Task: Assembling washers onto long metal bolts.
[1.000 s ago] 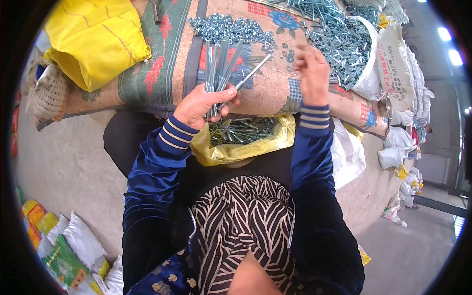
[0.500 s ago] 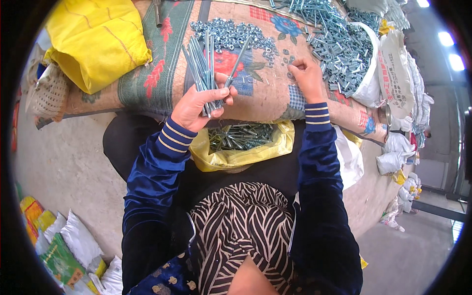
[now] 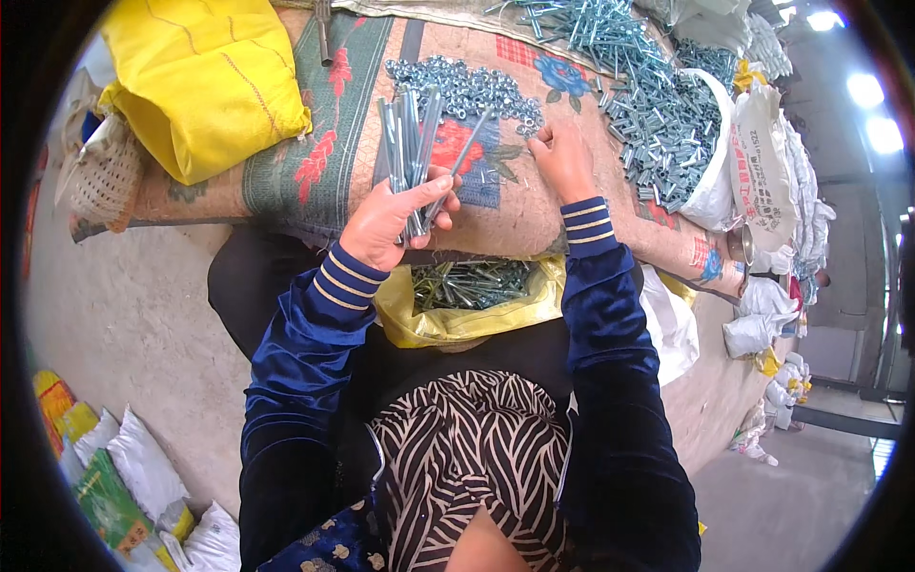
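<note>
A bundle of slim metal rods (image 3: 410,143) sits in the left hand (image 3: 381,221), over the near part of a padded, patterned cloth (image 3: 505,224). The rods are straight, smooth and bright silver, with a cool bluish sheen. Their long axes run away from the person, toward the top of the view, fanning slightly; the lower ends poke out beneath the fingers. One single rod (image 3: 468,148) splits off from the rest and slants up to the right, between thumb and fingers. The left hand is closed firmly round the bundle, thumb laid across it.

The right hand (image 3: 564,167) is at the right end of a spread of small, ring-like metal nuts (image 3: 453,84), its fingers bent and thumb and fingertips drawn close together; whether anything is pinched there I cannot tell. The nuts are shiny and lie loosely in a patch beyond the rods' tips.

The cloth beneath has a woven, slightly fuzzy look, with red and blue flowers and a green band. Nearer the body, a crinkled yellow sack (image 3: 419,329) gapes open, full of more thin metal pieces (image 3: 477,284). To the right, short metal tubes (image 3: 662,153) heap in and around a white woven sack (image 3: 721,186). At the upper left slumps a bright yellow bag (image 3: 205,91) with stitched seams.
</note>
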`<move>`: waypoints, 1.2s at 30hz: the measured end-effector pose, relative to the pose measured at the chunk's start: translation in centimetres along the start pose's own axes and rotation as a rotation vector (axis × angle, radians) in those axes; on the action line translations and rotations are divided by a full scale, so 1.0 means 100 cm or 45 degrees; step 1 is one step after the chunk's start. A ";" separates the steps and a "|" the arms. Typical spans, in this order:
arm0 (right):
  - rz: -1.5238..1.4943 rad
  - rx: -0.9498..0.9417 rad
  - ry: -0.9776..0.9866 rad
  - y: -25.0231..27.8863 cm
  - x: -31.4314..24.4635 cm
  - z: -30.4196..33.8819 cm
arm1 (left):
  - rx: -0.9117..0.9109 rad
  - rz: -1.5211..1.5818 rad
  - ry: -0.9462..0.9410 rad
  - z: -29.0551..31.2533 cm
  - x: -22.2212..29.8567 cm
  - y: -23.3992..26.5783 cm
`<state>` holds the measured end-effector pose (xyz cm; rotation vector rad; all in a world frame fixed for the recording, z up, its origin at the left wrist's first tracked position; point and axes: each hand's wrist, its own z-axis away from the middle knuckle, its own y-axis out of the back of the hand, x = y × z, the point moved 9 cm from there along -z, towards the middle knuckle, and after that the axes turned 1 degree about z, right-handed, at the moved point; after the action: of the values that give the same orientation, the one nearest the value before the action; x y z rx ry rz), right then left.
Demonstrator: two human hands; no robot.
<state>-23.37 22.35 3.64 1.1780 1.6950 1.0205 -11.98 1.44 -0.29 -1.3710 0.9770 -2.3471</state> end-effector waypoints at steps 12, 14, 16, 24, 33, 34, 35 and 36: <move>-1.879 -0.195 -0.462 0.031 -0.047 0.042 | 0.007 -0.207 0.147 0.003 -0.014 -0.004; -1.935 -0.191 -0.491 0.032 -0.050 0.046 | -0.004 -0.207 0.136 0.002 -0.013 -0.003; -1.877 -0.125 -0.470 0.037 -0.053 0.048 | -0.016 -0.206 0.127 0.002 -0.013 -0.003; -1.319 0.198 -0.204 0.067 -0.074 0.044 | -0.057 -0.021 0.136 0.003 -0.012 -0.005; -1.076 0.256 -0.034 0.072 -0.086 0.033 | -0.054 0.079 0.104 0.003 -0.009 0.001; -1.075 0.258 -0.030 0.074 -0.084 0.030 | -0.056 0.079 0.101 0.003 -0.007 0.000; -1.382 0.104 -0.165 0.062 -0.078 0.026 | -0.049 0.018 0.067 0.003 -0.003 0.000; -1.683 -0.058 -0.304 0.048 -0.077 0.025 | -0.042 -0.041 0.034 0.004 0.001 0.001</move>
<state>-17.88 16.46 8.55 -0.0227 1.7229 0.0681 -11.72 1.20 -0.16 -1.3811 1.0123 -2.3893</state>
